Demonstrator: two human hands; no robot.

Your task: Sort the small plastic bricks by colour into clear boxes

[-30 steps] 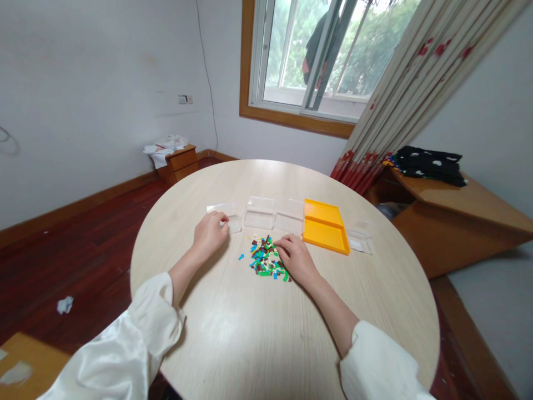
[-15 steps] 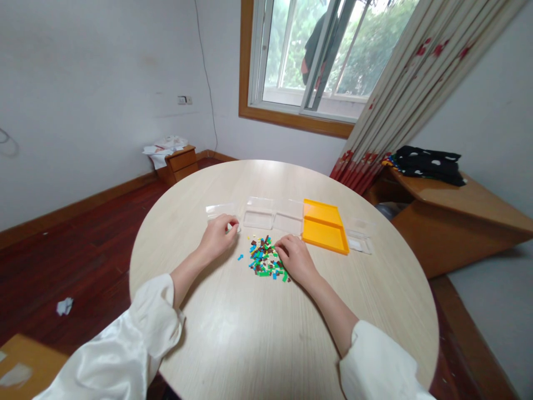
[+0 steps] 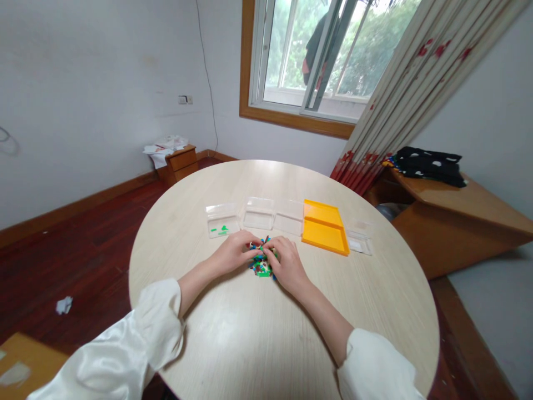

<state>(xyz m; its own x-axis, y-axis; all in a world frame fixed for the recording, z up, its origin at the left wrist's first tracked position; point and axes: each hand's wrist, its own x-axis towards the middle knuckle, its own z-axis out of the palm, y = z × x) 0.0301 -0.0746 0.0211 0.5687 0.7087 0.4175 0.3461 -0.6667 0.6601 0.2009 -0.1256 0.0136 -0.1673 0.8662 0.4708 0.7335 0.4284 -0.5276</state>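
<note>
1. Resting both forearms' reach over the table (image 3: 250, 344), with bare wood grain showing on the near side of the fingers.
2. Holding the left hand (image 3: 233, 251) low, with thumb and index bent toward each other; cannot tell whether pinching a brick or grasping nothing.
3. Holding the right hand (image 3: 290, 264) opposite, with curled fingers nearly meeting the left ones; likewise cannot tell about any grasp.
4. Seeing the brick pile (image 3: 262, 268) directly beneath both sets of fingers and spilling toward their near side, showing green, blue and brown; hiding much of it behind the hands.
5. Apparently picking among the bricks; working best by pinching one piece lightly at its edges, steadying neighbours with the other fingers, and avoiding sweeping the small pieces apart.
6. Seeing an open clear box (image 3: 233, 223) just beyond and left of the left fingers, holding a few green pieces (image 3: 225, 228).
7. Seeing a second clear box (image 3: 259, 219) and a third clear box (image 3: 288, 223) beyond the fingertips, then an open yellow box (image 3: 325, 235) and a small clear box (image 3: 359, 244) farther right of the right fingers.
8. Finding no readable brand, label or writing anywhere.
</note>
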